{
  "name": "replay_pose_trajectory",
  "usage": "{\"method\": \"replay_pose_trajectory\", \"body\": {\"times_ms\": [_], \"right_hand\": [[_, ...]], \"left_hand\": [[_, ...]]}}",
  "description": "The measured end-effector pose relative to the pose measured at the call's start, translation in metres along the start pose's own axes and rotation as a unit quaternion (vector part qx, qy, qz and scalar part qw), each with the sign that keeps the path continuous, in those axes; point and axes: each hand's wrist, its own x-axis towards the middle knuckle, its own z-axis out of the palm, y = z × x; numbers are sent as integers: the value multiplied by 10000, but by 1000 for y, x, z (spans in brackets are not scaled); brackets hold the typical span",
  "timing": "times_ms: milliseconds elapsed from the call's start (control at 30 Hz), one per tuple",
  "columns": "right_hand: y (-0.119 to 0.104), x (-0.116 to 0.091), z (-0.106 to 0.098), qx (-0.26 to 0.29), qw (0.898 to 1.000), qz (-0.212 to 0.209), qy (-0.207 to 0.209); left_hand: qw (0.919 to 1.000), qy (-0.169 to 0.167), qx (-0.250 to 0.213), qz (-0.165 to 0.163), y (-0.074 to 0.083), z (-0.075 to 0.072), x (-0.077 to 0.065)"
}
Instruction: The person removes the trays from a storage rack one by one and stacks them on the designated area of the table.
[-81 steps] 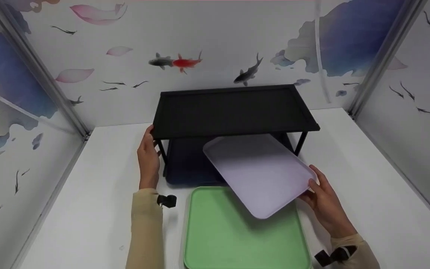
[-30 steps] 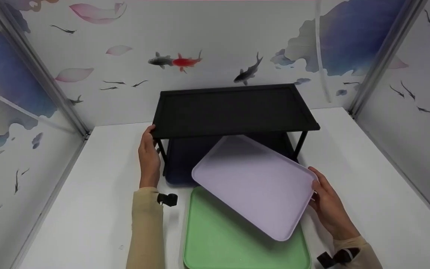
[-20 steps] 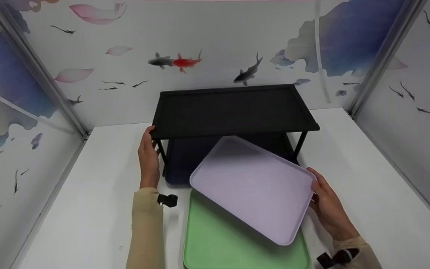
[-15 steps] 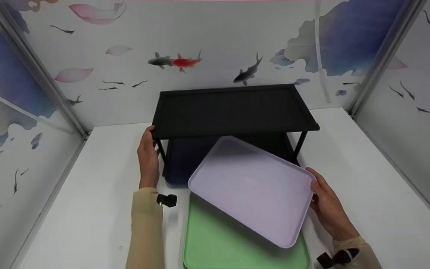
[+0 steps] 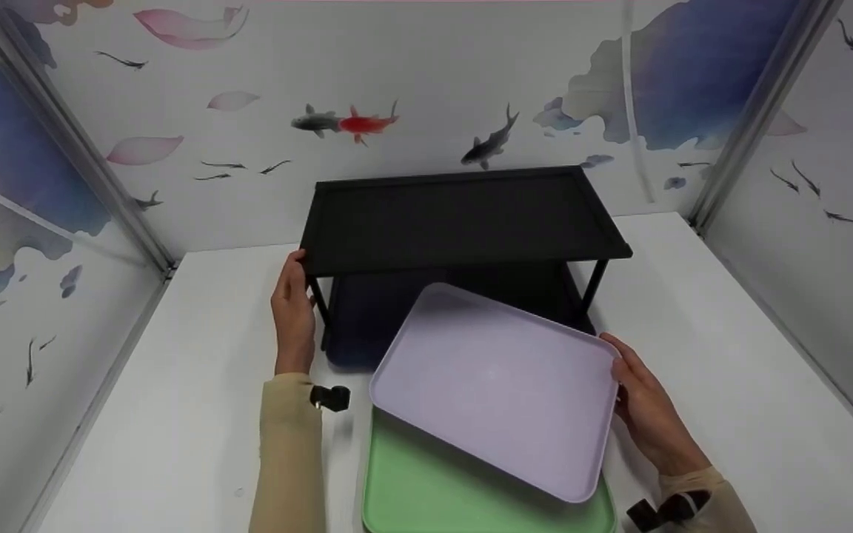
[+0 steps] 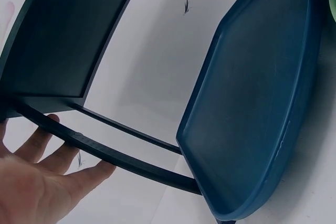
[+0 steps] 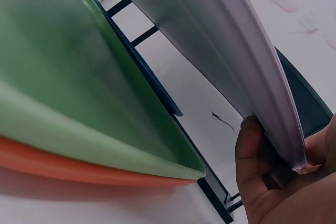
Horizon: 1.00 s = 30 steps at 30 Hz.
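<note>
My right hand [image 5: 652,414] pinches the right corner of a lilac rectangular tray [image 5: 500,385]. The tray is turned at an angle and overlaps a green tray [image 5: 426,488] below it. In the right wrist view, the lilac tray [image 7: 226,51] is raised above the green one, with my thumb and fingers on either side of its rim. My left hand [image 5: 295,318] holds the front left corner of a black two-level rack [image 5: 463,222]. The left wrist view shows its fingers at the rack's side leg [image 6: 126,161]. A dark blue tray [image 5: 356,333] lies under the rack's top.
An orange tray [image 7: 94,169] sits directly beneath the green one. The rack stands on a white table [image 5: 204,414] near the back wall [image 5: 426,59], which is printed with fish and petals. Side walls [image 5: 804,185] enclose the table.
The lilac tray has come forward from under the rack's top, turning and sliding over the green tray. My right hand has shifted slightly with it; my left hand has stayed on the rack.
</note>
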Motion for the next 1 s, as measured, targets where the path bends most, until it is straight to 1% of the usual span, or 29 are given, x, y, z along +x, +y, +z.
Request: {"method": "replay_pose_trajectory", "body": {"times_ms": [233, 400, 533, 667, 833, 1000], "right_hand": [[1, 0, 1, -139, 9998, 96, -52], [1, -1, 3, -119, 9999, 48, -69], [2, -1, 4, -112, 9999, 11, -64], [1, -1, 4, -190, 9997, 87, -87], [0, -1, 4, -322, 9991, 177, -193], [1, 1, 3, -337, 9988, 183, -302]], "left_hand": [[10000, -2, -10, -4, 0, -1, 0], [10000, -26, -5, -72, 2, -1, -2], [10000, -27, 15, -85, 0, -1, -1], [10000, 11, 64, -70, -2, -1, 0], [9999, 71, 147, -47, -2, 0, 0], [9999, 92, 117, -34, -2, 0, 0]]}}
